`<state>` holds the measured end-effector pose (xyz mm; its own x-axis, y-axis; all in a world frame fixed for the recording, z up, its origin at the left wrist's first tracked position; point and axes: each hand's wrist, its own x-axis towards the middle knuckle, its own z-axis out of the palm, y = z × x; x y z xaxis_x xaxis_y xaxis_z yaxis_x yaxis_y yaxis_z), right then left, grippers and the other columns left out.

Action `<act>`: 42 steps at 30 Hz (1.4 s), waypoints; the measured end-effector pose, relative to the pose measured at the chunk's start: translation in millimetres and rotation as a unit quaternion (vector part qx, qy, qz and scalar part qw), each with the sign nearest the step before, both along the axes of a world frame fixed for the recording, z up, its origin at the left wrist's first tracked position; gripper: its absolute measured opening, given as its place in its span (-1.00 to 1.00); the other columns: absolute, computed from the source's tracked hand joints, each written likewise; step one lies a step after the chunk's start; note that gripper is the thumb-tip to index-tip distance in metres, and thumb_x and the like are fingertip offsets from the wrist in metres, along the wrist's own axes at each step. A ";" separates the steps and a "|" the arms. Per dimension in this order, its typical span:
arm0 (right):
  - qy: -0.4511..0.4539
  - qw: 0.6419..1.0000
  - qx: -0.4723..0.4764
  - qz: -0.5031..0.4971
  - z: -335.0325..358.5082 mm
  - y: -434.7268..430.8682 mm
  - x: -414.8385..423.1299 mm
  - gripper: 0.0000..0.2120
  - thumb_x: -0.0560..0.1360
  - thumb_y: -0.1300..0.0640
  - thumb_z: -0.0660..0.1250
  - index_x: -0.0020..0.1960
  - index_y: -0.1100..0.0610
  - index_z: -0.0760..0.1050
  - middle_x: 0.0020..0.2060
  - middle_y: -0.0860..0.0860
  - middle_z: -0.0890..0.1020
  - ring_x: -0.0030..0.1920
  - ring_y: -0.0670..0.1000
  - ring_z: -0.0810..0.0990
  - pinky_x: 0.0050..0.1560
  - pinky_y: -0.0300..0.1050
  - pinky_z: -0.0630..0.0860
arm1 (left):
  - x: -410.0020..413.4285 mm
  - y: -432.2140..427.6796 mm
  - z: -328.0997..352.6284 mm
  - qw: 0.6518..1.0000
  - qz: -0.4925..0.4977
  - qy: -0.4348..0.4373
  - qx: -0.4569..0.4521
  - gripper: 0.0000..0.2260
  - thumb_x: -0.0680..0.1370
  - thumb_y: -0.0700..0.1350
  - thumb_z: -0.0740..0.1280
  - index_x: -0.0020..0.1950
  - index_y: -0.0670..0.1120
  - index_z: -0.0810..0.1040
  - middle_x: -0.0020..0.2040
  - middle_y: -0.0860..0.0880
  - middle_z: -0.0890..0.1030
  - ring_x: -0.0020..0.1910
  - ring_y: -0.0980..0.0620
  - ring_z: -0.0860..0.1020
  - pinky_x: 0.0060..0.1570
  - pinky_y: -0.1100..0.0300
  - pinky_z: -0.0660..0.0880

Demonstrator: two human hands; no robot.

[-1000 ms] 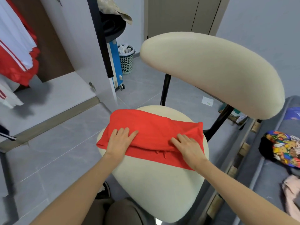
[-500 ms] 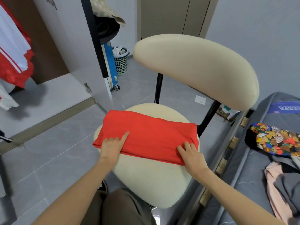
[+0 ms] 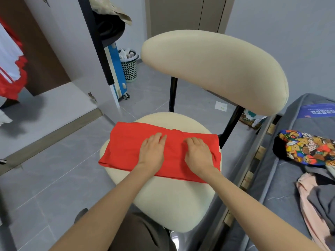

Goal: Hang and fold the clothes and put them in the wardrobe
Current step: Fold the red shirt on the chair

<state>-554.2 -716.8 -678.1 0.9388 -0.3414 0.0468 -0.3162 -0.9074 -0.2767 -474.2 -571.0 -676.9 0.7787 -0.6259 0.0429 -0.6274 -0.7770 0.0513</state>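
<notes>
A folded red garment (image 3: 130, 149) lies across the cream seat of a chair (image 3: 172, 205). The left hand (image 3: 153, 153) and the right hand (image 3: 198, 154) press flat on it side by side, fingers pointing toward the backrest. At the left, a red-and-white garment (image 3: 9, 69) hangs in the open wardrobe (image 3: 54, 51). At the right, a cartoon-print garment (image 3: 308, 151), a pink one (image 3: 308, 214) and a grey one (image 3: 324, 201) lie on a grey mattress (image 3: 262, 196). A mesh basket (image 3: 129, 67) stands on the floor beyond.

1. Centre frame: the chair seat (image 3: 168, 205), cream, carries a folded red garment (image 3: 126, 147) laid crosswise, its left end just past the seat's edge.
2. Right edge: the bed (image 3: 272, 187) holds a patterned garment (image 3: 308, 151); lower down, a pink garment (image 3: 308, 214) is tangled with a grey garment (image 3: 324, 200).
3. On the tiled floor (image 3: 54, 178): a perforated basket (image 3: 129, 67) at upper centre and a paper scrap (image 3: 220, 106) beyond the chair.
</notes>
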 end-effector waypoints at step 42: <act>0.007 0.994 0.063 -0.091 -62.2 20.3 15.7 -0.51 0.66 -0.03 -0.05 0.58 -0.05 0.01 0.57 -0.03 0.03 0.57 0.05 -0.10 0.51 0.12 -0.27 | 6.8 -19.8 -58.1 0.992 0.103 0.053 -0.045 -0.48 0.66 0.12 -0.08 0.56 0.11 -0.22 0.59 0.05 -0.16 0.56 -0.08 -0.21 0.45 -0.26 -0.21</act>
